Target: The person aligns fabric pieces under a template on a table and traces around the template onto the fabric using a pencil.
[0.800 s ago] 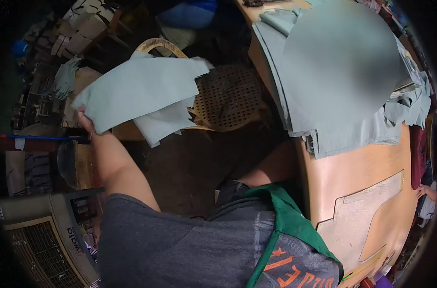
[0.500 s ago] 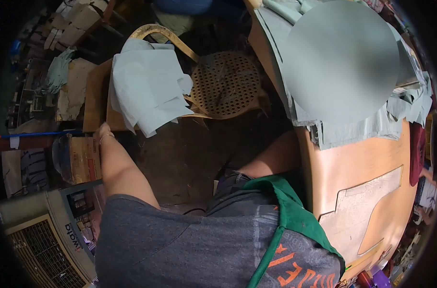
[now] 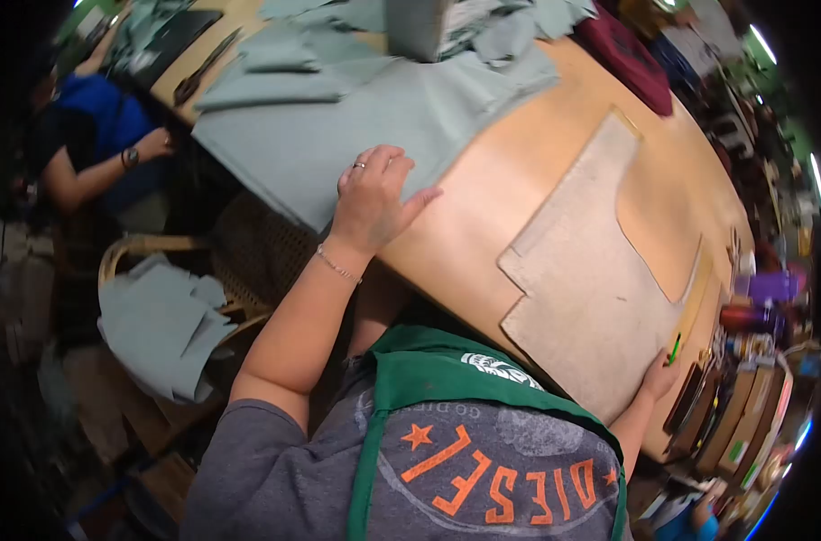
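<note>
My left hand [image 3: 374, 198] is open, its thumb apart from the fingers, at the near edge of a grey-green sheet of material [image 3: 356, 117] on the table. A ring and a bracelet show on that hand and wrist. At the table's right side, my right hand [image 3: 660, 374] is closed around a slim green pen [image 3: 675, 349]. It is beside the lower right corner of a large pale template [image 3: 582, 261] with a stepped left edge and a curved right edge. Part of the right hand's fingers is hard to make out.
A wicker chair [image 3: 158, 242] on the left carries cut grey-green sheets [image 3: 162, 325]. Beyond it sits another person [image 3: 95, 135]. A grey block [image 3: 417, 29] stands on material at the table's far side, near a maroon cloth [image 3: 622, 54]. Scissors [image 3: 203, 68] lie far left.
My view has turned from the chair to the table. My left hand has moved from beside the cardboard by the chair to the grey-green sheet. My right hand with the pen has come into view.
</note>
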Motion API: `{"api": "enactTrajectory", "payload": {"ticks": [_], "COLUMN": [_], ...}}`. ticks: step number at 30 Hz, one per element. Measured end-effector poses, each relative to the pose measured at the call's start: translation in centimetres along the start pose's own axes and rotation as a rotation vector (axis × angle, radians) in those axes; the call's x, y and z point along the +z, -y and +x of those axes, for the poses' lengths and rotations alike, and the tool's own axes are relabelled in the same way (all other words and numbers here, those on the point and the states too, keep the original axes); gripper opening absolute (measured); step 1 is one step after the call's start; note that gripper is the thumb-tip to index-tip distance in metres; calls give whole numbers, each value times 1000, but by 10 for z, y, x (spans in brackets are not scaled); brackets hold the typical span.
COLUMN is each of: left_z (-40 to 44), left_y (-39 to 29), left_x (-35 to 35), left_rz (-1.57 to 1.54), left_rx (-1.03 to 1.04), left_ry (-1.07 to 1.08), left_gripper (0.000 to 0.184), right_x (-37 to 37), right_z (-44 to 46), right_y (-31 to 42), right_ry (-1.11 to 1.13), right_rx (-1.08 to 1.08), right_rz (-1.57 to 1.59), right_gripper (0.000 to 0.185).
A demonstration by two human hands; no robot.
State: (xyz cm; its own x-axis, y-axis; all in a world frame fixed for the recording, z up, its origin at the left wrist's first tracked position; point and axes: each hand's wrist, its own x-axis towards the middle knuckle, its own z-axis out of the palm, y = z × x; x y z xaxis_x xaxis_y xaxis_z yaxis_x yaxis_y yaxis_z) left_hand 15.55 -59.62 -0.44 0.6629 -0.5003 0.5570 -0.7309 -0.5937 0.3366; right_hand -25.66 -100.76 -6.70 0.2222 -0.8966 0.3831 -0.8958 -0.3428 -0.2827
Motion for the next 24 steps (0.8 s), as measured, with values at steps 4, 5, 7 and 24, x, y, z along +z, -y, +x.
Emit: {"api": "enactTrajectory", "payload": {"ticks": [4, 5, 7, 24], "left_z": [23, 23, 23, 37], "left_y": [-7, -7, -6, -17], "left_x": [30, 30, 32, 38], "left_rz": [162, 213, 246, 467], "left_rx": [-94, -102, -54, 82], "left_ry": [194, 232, 286, 438], "left_gripper": [26, 25, 23, 20], "right_x": [3, 2, -1, 0], "right_z": [-8, -9, -11, -12], "right_y": [-1, 2, 7, 4], "right_ry": [-51, -45, -14, -19], "right_rx": [-10, -8, 16, -22], "right_rz": [25, 25, 23, 152], "right_gripper": [29, 29, 27, 25]}}
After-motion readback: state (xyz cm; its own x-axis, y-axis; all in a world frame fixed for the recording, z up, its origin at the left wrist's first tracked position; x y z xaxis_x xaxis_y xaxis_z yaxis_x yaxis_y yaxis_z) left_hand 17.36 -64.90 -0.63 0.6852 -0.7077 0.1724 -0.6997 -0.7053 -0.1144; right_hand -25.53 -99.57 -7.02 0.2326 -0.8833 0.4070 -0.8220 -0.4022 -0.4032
